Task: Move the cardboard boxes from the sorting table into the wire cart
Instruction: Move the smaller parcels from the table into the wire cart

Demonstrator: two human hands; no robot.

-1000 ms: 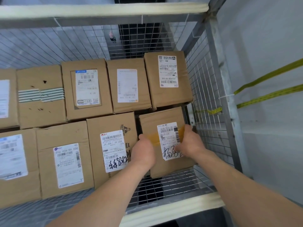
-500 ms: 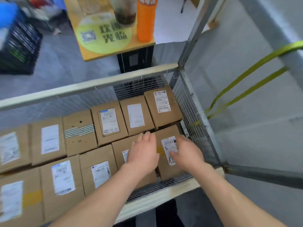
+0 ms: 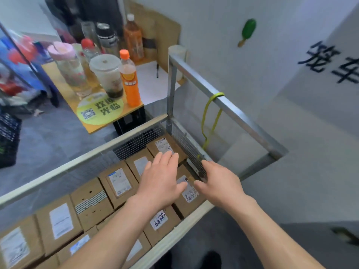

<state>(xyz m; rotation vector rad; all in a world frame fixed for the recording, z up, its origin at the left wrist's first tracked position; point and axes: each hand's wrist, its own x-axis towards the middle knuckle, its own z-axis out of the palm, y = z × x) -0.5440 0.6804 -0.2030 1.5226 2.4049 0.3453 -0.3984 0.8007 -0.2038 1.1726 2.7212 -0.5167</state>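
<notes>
Hidden: parts of several boxes (image 3: 91,202) under the left grip (image 3: 161,181) and both forearms; part of the corner box (image 3: 186,208) under the right grip (image 3: 218,183). Grip-to-box contact: cannot tell. Label print too small to read. Cut by frame edges: lower-left boxes, wall lettering (image 3: 330,63). Blurred: bottles (image 3: 130,78) on the bench (image 3: 93,127).

The head-worn camera looks steeply down into the wire cart (image 3: 77,164) from its near side, within arm's reach of the cardboard boxes (image 3: 91,204). It faces the cart's far right corner and a yellow table (image 3: 68,98) beyond.
</notes>
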